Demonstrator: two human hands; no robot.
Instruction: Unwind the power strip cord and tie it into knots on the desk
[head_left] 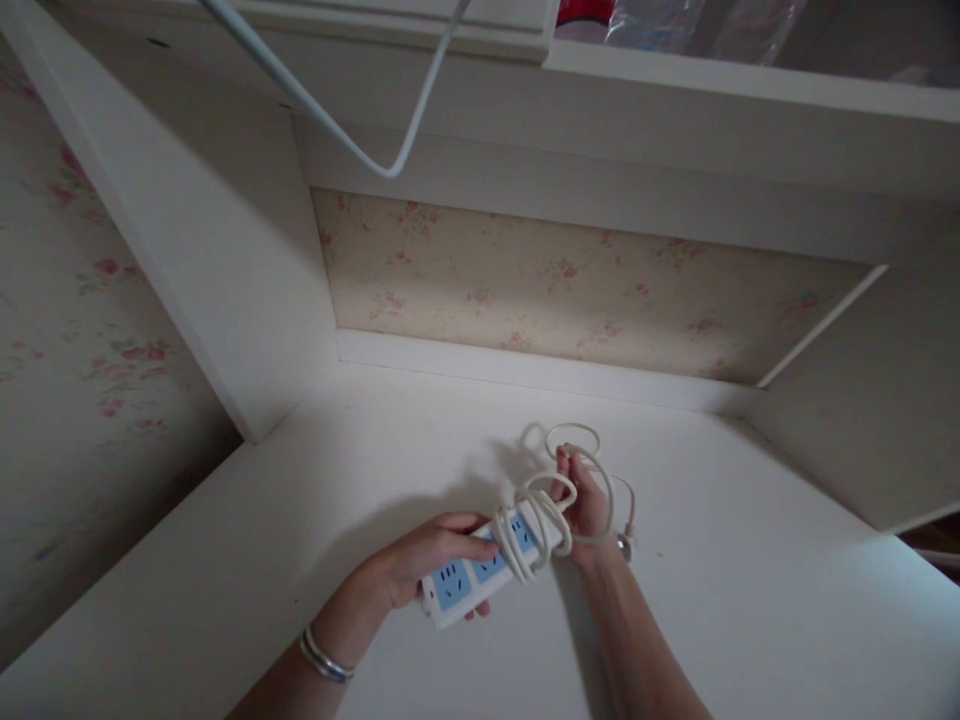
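By the left hand (420,560), its fingers clamped round it and partly hidden beneath, the strip (489,568) is held over the worktop (420,420). Three blue panels (451,585) are counted, the rightmost crossed by wound cord (504,542). Whether cord is gripped by the right hand's (589,508) fingers cannot be told. The plug (627,545) is partly hidden. Two clear items (652,22) are cut off above.

The bare left forearm (289,680), banded in silvery metal at the wrist, slants up from the lower left. Its left hand (420,556) is clasped, thumb laid across the top, fingertips curling beneath. The bare right forearm (637,630) angles inward, right hand (586,505) raised (fingers bent and bunched together).
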